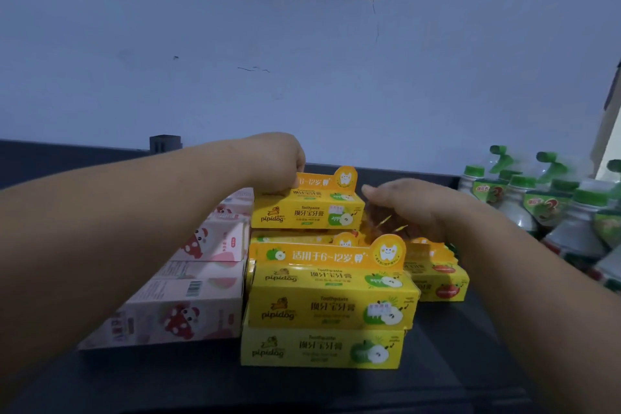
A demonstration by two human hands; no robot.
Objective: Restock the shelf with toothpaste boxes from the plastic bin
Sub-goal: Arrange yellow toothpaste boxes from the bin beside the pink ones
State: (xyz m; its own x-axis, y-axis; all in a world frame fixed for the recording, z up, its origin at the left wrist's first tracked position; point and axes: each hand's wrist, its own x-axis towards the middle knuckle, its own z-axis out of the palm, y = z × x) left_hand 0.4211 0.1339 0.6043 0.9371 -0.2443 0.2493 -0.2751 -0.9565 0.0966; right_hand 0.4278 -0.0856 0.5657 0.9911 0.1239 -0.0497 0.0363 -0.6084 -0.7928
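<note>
Our two bare forearms enter from the near edge over a dark, matte shelf. Item one: a near stack of yellow toothpaste boxes, long rectangular cartons of glossy card with green apple prints, three tiers showing, the top one bearing an upright hang tab with a rounded end. Item two: a further yellow box set higher behind that stack; our left hand pinches the far left corner of its tab with curled fingers. Our right hand hovers right of it, fingers loosely extended and blurred; we cannot tell whether they touch anything. Item three: red-marked yellow boxes on the right, under that hand. Item four: pale pink cartons, stacked left. Item five: clear plastic bottles with green caps, far right, against a scuffed painted wall.
</note>
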